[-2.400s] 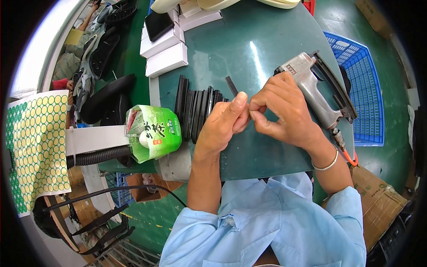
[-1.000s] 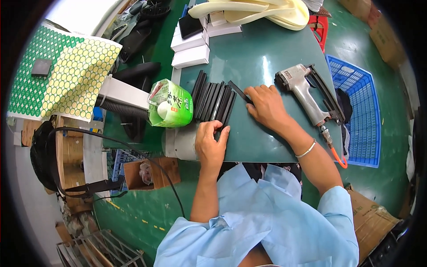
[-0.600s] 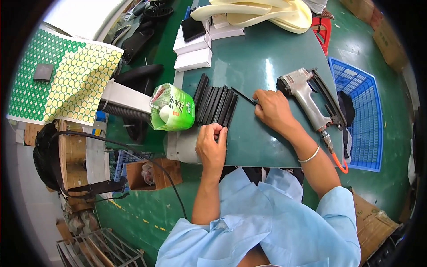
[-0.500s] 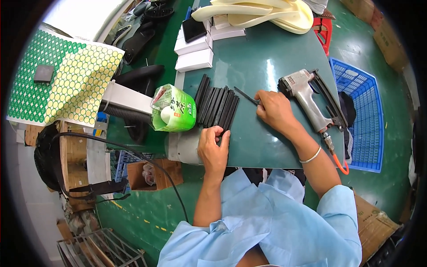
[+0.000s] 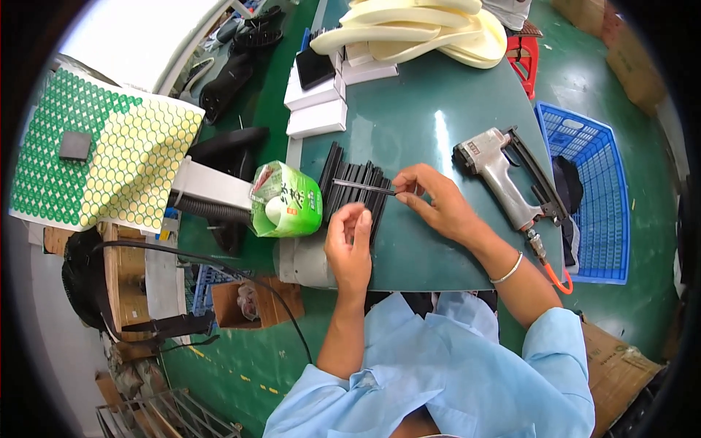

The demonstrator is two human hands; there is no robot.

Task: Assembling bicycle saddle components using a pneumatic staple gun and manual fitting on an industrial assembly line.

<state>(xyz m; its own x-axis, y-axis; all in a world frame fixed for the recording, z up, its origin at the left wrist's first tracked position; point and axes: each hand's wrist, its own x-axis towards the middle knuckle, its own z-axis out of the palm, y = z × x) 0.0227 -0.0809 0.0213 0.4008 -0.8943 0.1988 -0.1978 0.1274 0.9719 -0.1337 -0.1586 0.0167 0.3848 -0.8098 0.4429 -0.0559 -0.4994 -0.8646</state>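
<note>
A thin dark strip (image 5: 365,187), shaped like a stick of staples, is pinched between the thumb and fingers of my right hand (image 5: 438,206). It lies crosswise over a row of similar black strips (image 5: 358,174) on the green table (image 5: 416,252). My left hand (image 5: 349,244) is at the near end of this row, its fingers curled and apart from the thumb, with nothing visible between them. Some strip ends are hidden behind it. Right of my right hand, a silver and black air stapler (image 5: 504,171) rests on the table, joined to an orange hose (image 5: 556,279).
A green plastic packet (image 5: 296,201) stands left of the strips. White boxes (image 5: 318,120), a black phone-like slab (image 5: 314,69) and cream shoe-sole shapes (image 5: 409,33) occupy the far side. Beyond the table's right edge is a blue crate (image 5: 602,204). A black cable (image 5: 241,257) hangs at left.
My right hand has moved left, bringing its strip over the row. My left fingers have lifted from the near ends of the strips and opened slightly. The view has shifted a little.
</note>
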